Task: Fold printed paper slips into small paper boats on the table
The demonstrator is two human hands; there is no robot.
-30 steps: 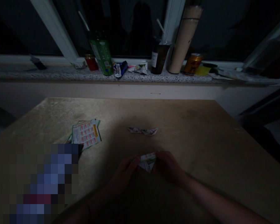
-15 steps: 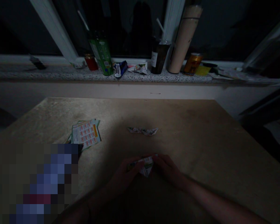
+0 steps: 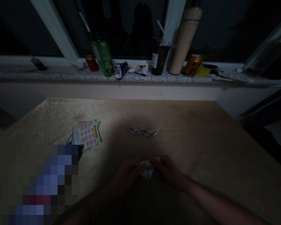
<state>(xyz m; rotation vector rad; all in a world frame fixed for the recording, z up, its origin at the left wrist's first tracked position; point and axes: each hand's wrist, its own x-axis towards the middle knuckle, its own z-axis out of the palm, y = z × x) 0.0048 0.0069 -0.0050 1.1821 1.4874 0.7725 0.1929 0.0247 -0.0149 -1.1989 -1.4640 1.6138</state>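
Note:
Between my two hands is a folded piece of printed paper [image 3: 148, 172], its pointed corner hanging toward me. My left hand [image 3: 130, 172] pinches its left side, thumb on top. On the right side, my right hand [image 3: 165, 167] grips it with the thumb near the upper edge. The fingers beneath the paper are hidden, and the light here is dim. Beyond my hands, another folded paper piece [image 3: 143, 132], long and narrow with raised pointed ends, lies on the table [image 3: 189, 125].
Printed sheets [image 3: 86, 134] are stacked at the left, beside a pixelated area. On the speckled windowsill [image 3: 133, 78] stand a red jar [image 3: 91, 63], a green bottle [image 3: 104, 57], a dark cup [image 3: 159, 61] with a straw, a tall beige flask [image 3: 184, 43] and a gold can [image 3: 193, 65].
The paper in my hands has tilted slightly and its point has shifted a little right and toward me. My right thumb has moved left over the paper's top.

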